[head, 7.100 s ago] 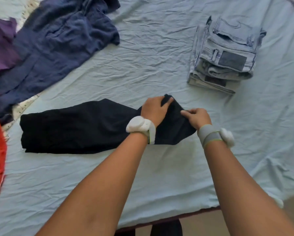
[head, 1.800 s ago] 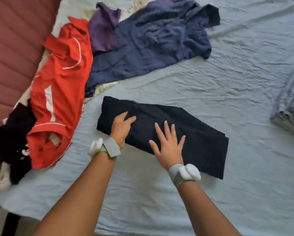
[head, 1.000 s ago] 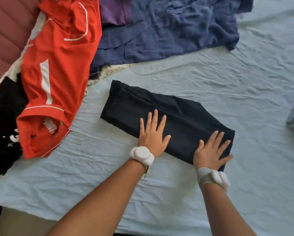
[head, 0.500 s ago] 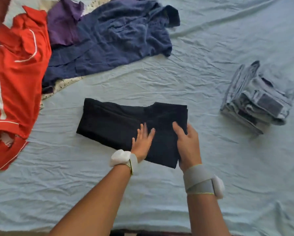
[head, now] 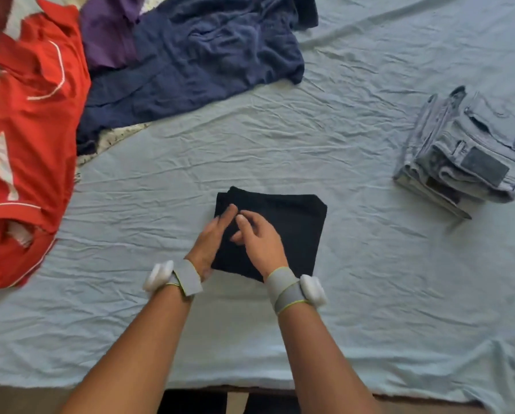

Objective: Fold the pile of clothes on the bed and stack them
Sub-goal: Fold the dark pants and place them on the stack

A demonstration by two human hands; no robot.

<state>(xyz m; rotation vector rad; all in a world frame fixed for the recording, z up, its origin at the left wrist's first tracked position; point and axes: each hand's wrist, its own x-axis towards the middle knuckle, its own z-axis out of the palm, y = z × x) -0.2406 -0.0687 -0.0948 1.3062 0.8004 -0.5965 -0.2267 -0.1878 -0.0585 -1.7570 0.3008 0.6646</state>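
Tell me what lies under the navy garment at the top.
The navy garment overlaps a purple garment on its left. A speckled pale cloth peeks out below its lower edge, lying on the blue sheet. How far either extends beneath is hidden.

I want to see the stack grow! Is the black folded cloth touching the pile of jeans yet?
Apart. The head view shows the black folded cloth under both hands, with a wide strip of bare blue sheet between it and the pile of jeans.
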